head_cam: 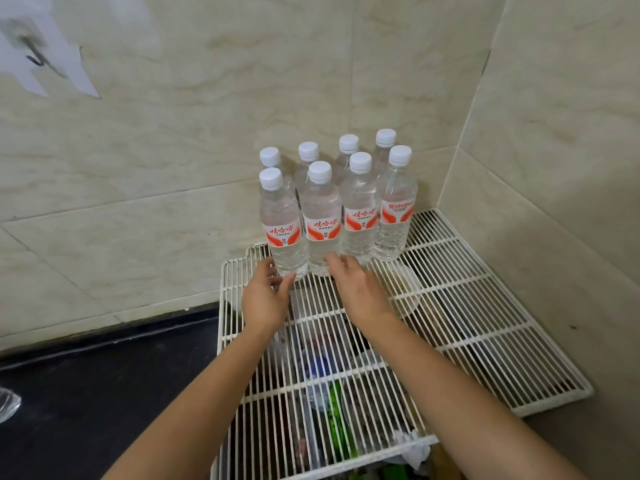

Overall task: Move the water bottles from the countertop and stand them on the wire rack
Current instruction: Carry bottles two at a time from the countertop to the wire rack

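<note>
Tiled corner: I'm watching eight water bottles [360,209] standing packed against tipping along the wire rack's [485,306] back edge. Left hand [265,296] is cupping the end bottle's [282,230] base, and I cannot tell whether it is gripping. Right hand [358,289], loose-fingered, is steadying the neighbour bottle [322,223].

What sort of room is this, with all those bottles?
Most likely a home kitchen corner: marbled wall tiles meet a dark countertop, and a white wire rack holds eight upright water bottles above stored odds and ends.

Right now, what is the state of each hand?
Left hand: open, fingers touching the front-left bottle at its base.
Right hand: open, fingertips against the next bottle.
</note>
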